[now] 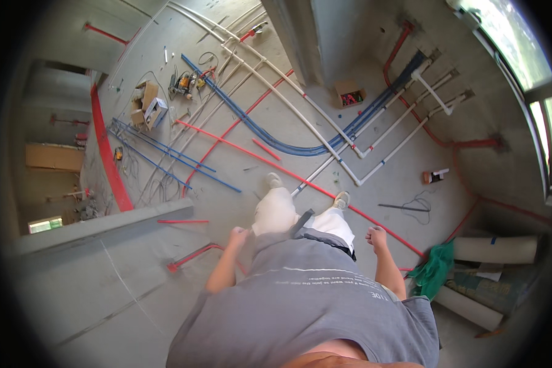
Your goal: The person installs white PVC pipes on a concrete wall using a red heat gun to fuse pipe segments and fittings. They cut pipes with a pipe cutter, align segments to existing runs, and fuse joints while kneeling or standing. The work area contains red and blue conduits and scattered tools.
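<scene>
My left hand point(238, 235) hangs beside my left hip with its fingers curled in, and nothing shows in it. On the other side, my right hand point(376, 235) is closed in a loose fist near my right thigh, with no object visible there. Both are apart from everything on the floor. A long red pipe point(313, 186) crosses the floor diagonally, passing by my feet and on beyond my right hand. Beside it, farther off, lies a short red pipe point(266, 149).
White pipes point(310, 127) and a curved bundle of blue pipes point(282, 146) run over the concrete. Power tools point(184, 84) and an open carton point(147, 104) stand far left; another small box point(349, 94) is ahead. Rolled material point(495, 249) and green netting point(435, 268) lie right.
</scene>
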